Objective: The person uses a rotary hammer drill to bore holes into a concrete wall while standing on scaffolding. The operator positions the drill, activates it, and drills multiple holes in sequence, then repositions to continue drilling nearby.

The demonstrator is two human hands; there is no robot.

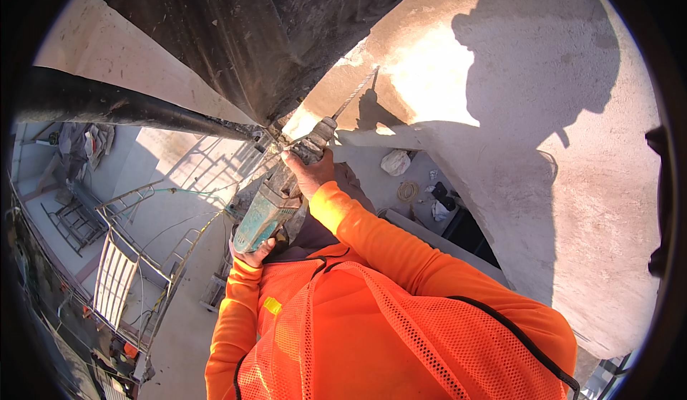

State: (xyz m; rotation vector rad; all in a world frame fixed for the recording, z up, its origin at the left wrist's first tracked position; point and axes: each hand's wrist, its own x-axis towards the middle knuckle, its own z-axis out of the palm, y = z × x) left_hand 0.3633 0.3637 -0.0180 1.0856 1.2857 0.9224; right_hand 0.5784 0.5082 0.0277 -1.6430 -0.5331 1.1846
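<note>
A rotary hammer drill [261, 217] with a worn teal housing and a dusty grey front slants up from my body. My left hand [256, 252] is closed at its rear end, partly hidden behind the housing. Further forward, my right hand [313, 174] wraps around the front part, below the chuck. A long spiral drill bit [356, 94] points up and right at the pale plastered wall [422, 49]. Its tip meets its shadow there; whether it has entered the surface I cannot tell.
Dark, stained sheeting [236, 28] hangs close above the drill, beside a thick black pipe [107, 103] at left. Far below are metal scaffold frames [118, 278], trailing cords, a white sack [395, 162] and a coiled rope [408, 190].
</note>
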